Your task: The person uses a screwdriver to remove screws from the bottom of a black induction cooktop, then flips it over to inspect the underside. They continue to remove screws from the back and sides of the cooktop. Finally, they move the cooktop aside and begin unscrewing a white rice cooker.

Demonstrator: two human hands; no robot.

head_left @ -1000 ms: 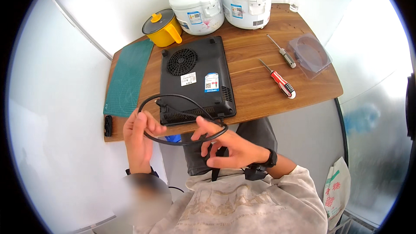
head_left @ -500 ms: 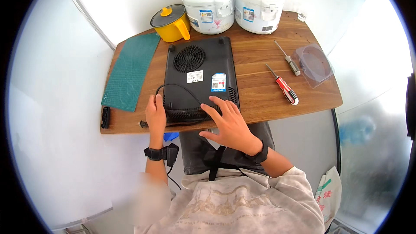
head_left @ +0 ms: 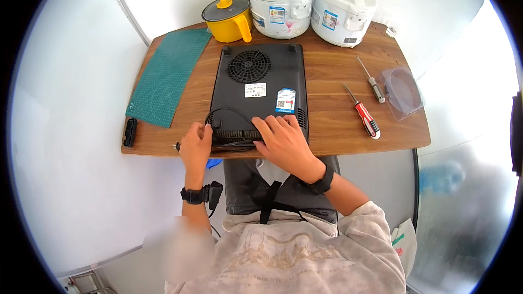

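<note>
Wooden table (head_left: pixel 338 130) against white wall. Black induction cooker (head_left: pixel 259 92) upside down at centre, black cord (head_left: pixel 226 144) looped at near edge. Right hand (head_left: pixel 283 141) spread flat on cooker; left hand (head_left: pixel 196 147) curled, pinching cord. Screwdrivers (head_left: pixel 362 111) right, green mat (head_left: pixel 169 76) left.

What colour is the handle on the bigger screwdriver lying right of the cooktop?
Red with a black and white tip, seen in the head view: the bigger screwdriver lies right of the black cooktop.
</note>
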